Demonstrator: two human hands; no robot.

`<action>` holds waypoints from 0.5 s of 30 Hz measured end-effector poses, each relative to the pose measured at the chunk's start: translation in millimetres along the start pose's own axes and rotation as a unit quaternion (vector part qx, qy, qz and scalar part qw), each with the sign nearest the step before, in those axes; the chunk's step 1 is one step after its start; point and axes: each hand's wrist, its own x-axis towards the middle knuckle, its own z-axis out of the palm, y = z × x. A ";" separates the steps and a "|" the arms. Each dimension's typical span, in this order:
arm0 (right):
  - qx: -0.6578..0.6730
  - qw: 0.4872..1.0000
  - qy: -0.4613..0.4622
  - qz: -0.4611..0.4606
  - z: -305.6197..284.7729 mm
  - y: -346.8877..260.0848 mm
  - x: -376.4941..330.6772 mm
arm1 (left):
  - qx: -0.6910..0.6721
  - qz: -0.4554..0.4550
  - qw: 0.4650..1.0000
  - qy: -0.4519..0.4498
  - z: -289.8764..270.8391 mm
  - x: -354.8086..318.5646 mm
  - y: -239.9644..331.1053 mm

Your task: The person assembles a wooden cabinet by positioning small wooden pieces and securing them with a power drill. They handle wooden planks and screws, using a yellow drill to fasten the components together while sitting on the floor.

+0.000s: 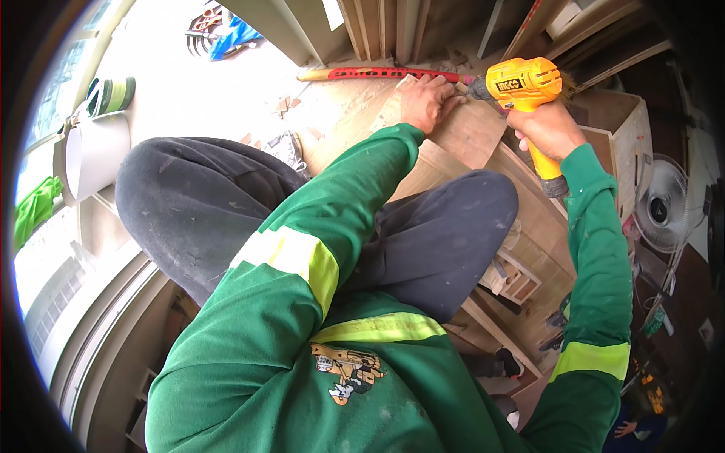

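Observation:
My right hand (550, 130) is wrapped round the grip of a yellow cordless drill (526, 81), whose dark chuck points left. Close to the chuck, my left hand (425, 102) rests on a light wooden board (474, 136) with its fingers curled and close together. What those fingers pinch, if anything, is hidden. A small pale piece (460, 87) lies between the fingertips and the chuck. Just beyond my left hand stretches a long red and orange bar (362, 73). The drill's tip is too small to make out.
My bent knees frame the work area. Upright wooden panels (408, 30) stand at the far side. A fan (661, 204) and a wooden box (623, 121) are at right. Wood scraps (287, 106) and a blue cloth (234, 38) lie far left. Another person's hand (625, 429) shows lower right.

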 end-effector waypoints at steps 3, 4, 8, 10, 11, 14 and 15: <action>-0.009 1.000 -0.007 0.014 0.0 -0.7 -0.2 | 0.012 0.006 1.000 -0.009 -1.9 0.2 -2.0; -0.014 1.000 -0.005 0.021 1.0 -3.9 -1.6 | 0.010 0.004 1.000 -0.009 -2.2 -0.3 -2.9; -0.024 0.999 -0.003 0.025 4.6 -9.7 -5.4 | 0.019 -0.020 0.998 -0.052 -4.5 -1.5 -0.9; -0.026 0.999 0.001 0.021 4.0 -5.5 -5.2 | -0.016 -0.014 0.998 -0.060 -15.1 -2.4 6.8; -0.027 0.999 0.003 0.020 4.2 -3.6 -4.8 | -0.034 -0.012 0.997 -0.064 -20.6 -4.5 13.6; -0.007 1.000 -0.008 0.017 2.9 -2.1 -5.7 | -0.013 -0.118 0.993 0.001 -20.1 -26.1 27.5; 0.003 1.000 -0.016 0.016 2.0 -2.4 -6.2 | -0.053 -0.172 0.983 -0.031 -19.4 -29.2 32.7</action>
